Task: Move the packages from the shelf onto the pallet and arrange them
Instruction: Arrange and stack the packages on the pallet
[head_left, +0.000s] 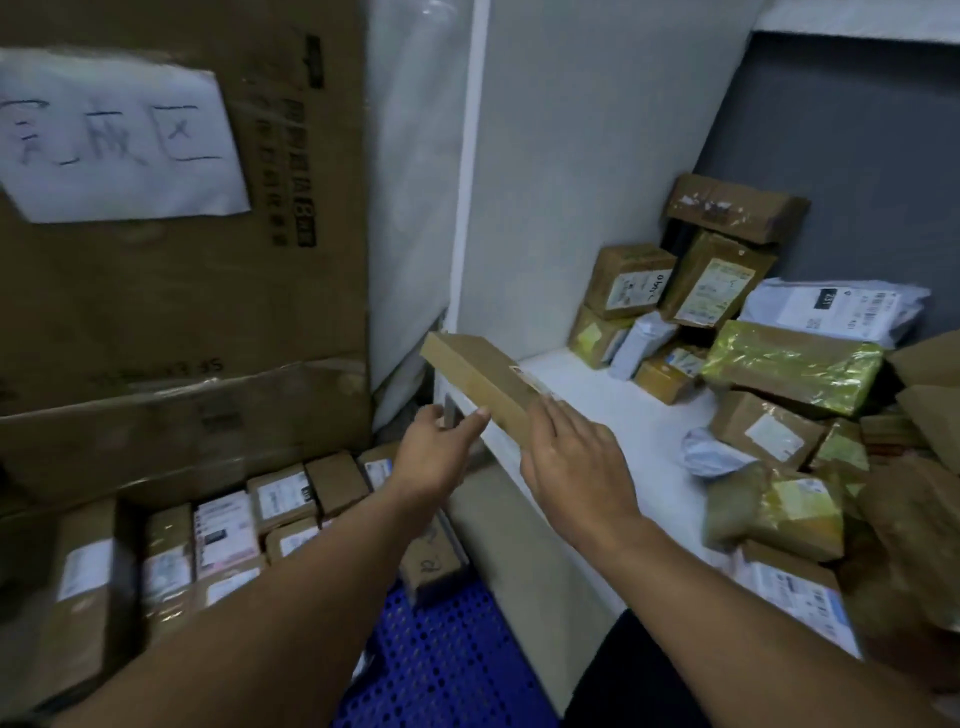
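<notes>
White shelf's (597, 400) front-left corner — my right hand (574, 465) grips a flat cardboard box (480, 376) above it, left hand (439, 449) relaxed, thumb touching its edge.

Both arms are bare from the left hand (436, 452) and the right hand (576, 467) back toward the body; a pale thumbnail shows on the left; behind the grip, under the right forearm (753, 613), lies a black garment (634, 680).
</notes>
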